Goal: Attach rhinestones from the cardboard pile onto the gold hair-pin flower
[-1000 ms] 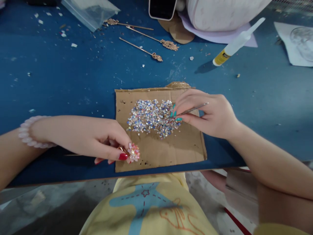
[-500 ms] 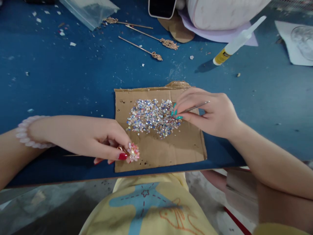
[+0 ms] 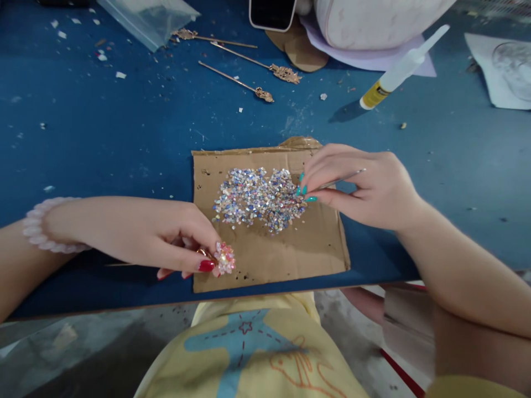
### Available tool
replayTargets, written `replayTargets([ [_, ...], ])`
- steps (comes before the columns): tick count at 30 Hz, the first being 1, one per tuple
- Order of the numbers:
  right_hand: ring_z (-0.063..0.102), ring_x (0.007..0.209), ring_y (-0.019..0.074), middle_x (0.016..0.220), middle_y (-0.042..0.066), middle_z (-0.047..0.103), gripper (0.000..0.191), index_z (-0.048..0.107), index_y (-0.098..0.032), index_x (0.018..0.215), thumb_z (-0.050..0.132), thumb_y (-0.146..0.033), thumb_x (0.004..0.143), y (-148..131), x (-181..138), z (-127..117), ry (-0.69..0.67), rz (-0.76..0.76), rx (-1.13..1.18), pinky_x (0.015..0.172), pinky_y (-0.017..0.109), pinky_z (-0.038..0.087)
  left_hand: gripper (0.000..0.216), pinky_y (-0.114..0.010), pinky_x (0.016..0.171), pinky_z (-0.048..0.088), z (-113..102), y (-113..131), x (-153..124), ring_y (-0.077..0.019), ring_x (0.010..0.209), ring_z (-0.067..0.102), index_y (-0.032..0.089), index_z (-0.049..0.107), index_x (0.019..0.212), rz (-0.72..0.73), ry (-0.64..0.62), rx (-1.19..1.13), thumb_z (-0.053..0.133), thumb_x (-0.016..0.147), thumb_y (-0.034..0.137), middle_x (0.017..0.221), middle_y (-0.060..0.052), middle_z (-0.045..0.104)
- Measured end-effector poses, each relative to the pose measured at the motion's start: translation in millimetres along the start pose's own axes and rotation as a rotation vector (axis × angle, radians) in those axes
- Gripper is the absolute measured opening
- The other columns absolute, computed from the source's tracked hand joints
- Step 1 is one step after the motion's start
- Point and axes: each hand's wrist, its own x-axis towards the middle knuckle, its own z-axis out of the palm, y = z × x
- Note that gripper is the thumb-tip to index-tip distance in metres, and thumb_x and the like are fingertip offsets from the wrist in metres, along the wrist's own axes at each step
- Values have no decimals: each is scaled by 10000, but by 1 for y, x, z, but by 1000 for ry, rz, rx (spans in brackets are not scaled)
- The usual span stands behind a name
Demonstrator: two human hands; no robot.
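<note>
A brown cardboard sheet (image 3: 290, 254) lies at the near edge of the blue table, with a pile of small iridescent rhinestones (image 3: 257, 198) on it. My left hand (image 3: 157, 235), red-nailed and with a pink bead bracelet, pinches a pink jewelled flower ornament (image 3: 225, 258) at the sheet's lower left corner. My right hand (image 3: 365, 185), with teal nails, is closed on a thin metal tool (image 3: 344, 178). Its tip sits at the right edge of the rhinestone pile.
Three gold hair sticks (image 3: 240, 83) lie at the back of the blue table (image 3: 103, 138). A glue bottle (image 3: 398, 72) lies to the right, a clear plastic bag (image 3: 149, 19) at back left, a phone (image 3: 271, 14) and a white pouch (image 3: 373, 22) behind.
My right hand has shifted slightly right and up along the edge of the rhinestone pile. My left hand and the ornament have stayed put.
</note>
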Motion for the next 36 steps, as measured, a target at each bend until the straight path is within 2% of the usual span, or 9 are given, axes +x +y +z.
replayTargets([
  [4, 784, 916, 215, 872, -4, 797, 166, 716, -313, 915, 668, -171, 987, -1, 2, -5, -68, -7, -16, 878, 394, 656, 320, -150, 531, 542, 0, -1, -2, -105, 556, 701, 193, 720, 858, -9, -8, -1, 504, 1054, 325, 788, 10, 705],
  [15, 761, 926, 205, 894, -1, 787, 160, 703, -303, 943, 673, -154, 994, -4, 2, -13, -150, -35, -18, 900, 402, 646, 344, -153, 548, 541, 0, -1, -1, -105, 562, 706, 204, 683, 800, -6, -4, 3, 507, 1068, 328, 774, 14, 697],
  [28, 732, 891, 203, 857, 4, 748, 199, 693, -291, 972, 665, -94, 967, -3, 0, -17, -167, -126, 21, 870, 392, 633, 277, -159, 567, 555, 0, -3, -4, -107, 570, 691, 198, 745, 880, -18, -2, -36, 531, 1045, 256, 796, 15, 719],
  [31, 733, 900, 205, 852, 1, 751, 203, 694, -297, 970, 663, -97, 964, -4, 0, -17, -171, -98, 48, 887, 395, 631, 268, -156, 556, 564, 1, -3, -3, -110, 587, 693, 208, 783, 953, -16, 0, -67, 530, 1036, 231, 849, 4, 752],
  [36, 746, 923, 208, 855, -2, 756, 187, 695, -312, 956, 656, -131, 980, -3, -1, -18, -173, -61, 39, 885, 411, 641, 249, -150, 541, 562, 1, -4, -3, -142, 668, 739, 205, 792, 967, -10, 1, -85, 551, 1025, 223, 859, -16, 764],
])
